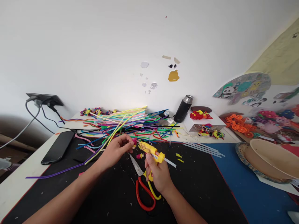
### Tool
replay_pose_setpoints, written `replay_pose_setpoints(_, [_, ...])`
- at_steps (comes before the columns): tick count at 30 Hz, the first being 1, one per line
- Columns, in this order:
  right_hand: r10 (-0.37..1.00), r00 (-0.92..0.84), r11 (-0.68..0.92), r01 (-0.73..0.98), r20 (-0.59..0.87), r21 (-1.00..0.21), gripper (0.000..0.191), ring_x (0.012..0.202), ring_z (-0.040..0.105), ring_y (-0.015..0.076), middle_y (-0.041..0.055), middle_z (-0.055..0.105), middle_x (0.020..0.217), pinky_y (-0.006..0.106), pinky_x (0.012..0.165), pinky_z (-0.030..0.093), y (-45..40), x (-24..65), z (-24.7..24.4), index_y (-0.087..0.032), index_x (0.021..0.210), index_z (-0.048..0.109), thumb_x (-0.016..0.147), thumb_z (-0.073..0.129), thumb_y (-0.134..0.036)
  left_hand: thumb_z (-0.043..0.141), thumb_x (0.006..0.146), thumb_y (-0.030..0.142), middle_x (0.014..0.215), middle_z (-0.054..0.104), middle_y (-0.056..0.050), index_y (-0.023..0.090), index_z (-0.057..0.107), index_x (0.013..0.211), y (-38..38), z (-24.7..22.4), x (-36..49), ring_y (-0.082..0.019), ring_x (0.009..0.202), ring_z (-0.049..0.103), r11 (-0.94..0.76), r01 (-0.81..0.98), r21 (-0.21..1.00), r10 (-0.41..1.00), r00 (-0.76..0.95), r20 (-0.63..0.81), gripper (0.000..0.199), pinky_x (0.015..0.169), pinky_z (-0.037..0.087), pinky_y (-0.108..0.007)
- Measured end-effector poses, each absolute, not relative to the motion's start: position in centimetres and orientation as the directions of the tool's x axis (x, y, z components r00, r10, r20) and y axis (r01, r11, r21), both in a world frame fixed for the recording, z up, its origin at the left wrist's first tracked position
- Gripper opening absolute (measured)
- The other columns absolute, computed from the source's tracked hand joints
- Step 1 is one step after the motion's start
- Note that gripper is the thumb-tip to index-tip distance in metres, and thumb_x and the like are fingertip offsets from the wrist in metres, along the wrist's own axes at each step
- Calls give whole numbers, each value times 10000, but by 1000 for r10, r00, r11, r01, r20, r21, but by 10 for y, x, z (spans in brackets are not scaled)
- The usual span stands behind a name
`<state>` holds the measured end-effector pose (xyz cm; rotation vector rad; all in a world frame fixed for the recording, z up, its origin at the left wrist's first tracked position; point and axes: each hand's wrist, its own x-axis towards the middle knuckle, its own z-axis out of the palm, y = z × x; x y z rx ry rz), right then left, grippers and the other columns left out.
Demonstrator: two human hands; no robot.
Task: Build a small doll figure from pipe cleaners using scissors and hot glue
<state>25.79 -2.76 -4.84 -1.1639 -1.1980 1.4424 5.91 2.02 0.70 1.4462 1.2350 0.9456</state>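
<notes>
My left hand [121, 148] pinches a small pink and yellow pipe-cleaner piece [134, 142] between thumb and fingertips. In my right hand [159, 174] is a yellow hot glue gun [148, 148], its nozzle pointing left, close to that piece. A translucent glue stick [170, 162] sticks out of the gun's back end. Below the hands, red-handled scissors [146, 196] lie on the black mat [105, 199], blades toward the far side. Another small pink and yellow piece [139, 156] rests on the mat between my hands. Two short yellow-green bits [179, 157] lie to the right.
A pile of coloured pipe cleaners [126, 119] spreads along the wall. A phone [58, 147] lies at left. A black thermos [183, 109] stands beside a white box [204, 123] bearing red figures. Glue sticks [203, 149] and a cream bowl [275, 155] are at right.
</notes>
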Motion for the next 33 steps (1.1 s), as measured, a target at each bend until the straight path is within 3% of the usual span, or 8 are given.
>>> replay_pose_setpoints(33, [985,-146,-102,-55,-93,-993,726,333,479,96,-66,432,407,194,373,370,-30,257,-41,-211,648,517,852,546,-907,699,878,638,752,658,-10,219,608,826,20,-1,59,-199,712,647,-29,272,962,976,214,-31,432,704,495,-324])
